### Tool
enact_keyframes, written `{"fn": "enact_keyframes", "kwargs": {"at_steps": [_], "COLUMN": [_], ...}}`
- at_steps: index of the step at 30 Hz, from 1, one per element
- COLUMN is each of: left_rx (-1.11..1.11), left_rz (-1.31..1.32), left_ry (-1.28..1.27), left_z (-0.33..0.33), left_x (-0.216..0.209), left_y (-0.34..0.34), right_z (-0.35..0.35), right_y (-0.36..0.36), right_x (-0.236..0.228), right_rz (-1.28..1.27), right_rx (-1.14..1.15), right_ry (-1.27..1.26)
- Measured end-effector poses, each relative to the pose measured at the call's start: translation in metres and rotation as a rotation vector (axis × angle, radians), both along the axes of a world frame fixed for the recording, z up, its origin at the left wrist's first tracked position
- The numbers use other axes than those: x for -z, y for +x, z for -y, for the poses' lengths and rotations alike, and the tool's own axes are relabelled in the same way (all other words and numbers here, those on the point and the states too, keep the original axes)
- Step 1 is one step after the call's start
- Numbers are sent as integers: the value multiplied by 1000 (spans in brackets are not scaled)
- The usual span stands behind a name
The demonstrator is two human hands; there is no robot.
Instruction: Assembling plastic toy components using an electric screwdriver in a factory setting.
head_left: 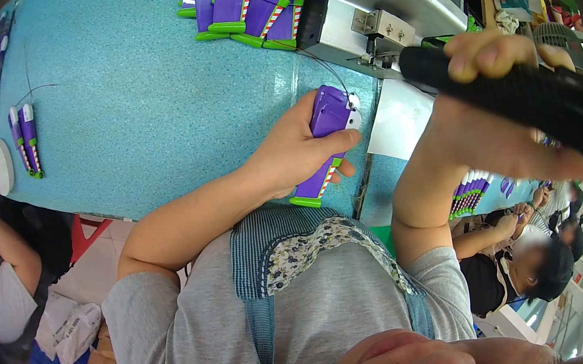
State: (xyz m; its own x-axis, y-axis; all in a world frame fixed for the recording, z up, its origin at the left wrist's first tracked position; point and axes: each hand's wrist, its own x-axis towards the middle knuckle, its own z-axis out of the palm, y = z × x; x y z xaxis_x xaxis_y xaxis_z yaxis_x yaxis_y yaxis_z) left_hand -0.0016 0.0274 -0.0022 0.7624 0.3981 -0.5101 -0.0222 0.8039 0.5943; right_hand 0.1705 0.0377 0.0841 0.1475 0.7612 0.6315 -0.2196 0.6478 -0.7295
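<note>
My left hand (290, 142) is closed round a purple plastic casing (326, 111) with a green lower end, a red-and-white striped side strip and white round parts at its upper right. A thin dark wire runs from its top towards the stacked casings. Raised at the right and close to the camera, my right hand (493, 122) has its fingers curled round a long black ribbed object (546, 100). The kind of that object cannot be made out. Beyond my left hand, several similar purple casings (231, 2) lie overlapping on the blue table (147, 90).
A silver and black machine (387, 11) stands at the far right, with a white sheet (401, 117) beside it. On the left lie a white disc (1, 167) and slim purple-and-white pieces (28, 139). More small parts (471, 191) are at the right; people sit on both sides.
</note>
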Motion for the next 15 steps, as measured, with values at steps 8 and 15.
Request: {"fn": "enact_keyframes", "kwargs": {"at_steps": [8, 15], "left_rx": [-30, -64], "left_rz": [1, 86], "left_ry": [-50, -54], "left_z": [3, 6], "left_x": [6, 6], "left_y": [1, 3], "right_z": [18, 31], "right_y": [-23, -45], "right_x": [8, 17], "right_rz": [-26, 38], "right_rx": [47, 49], "right_ry": [-39, -53]}}
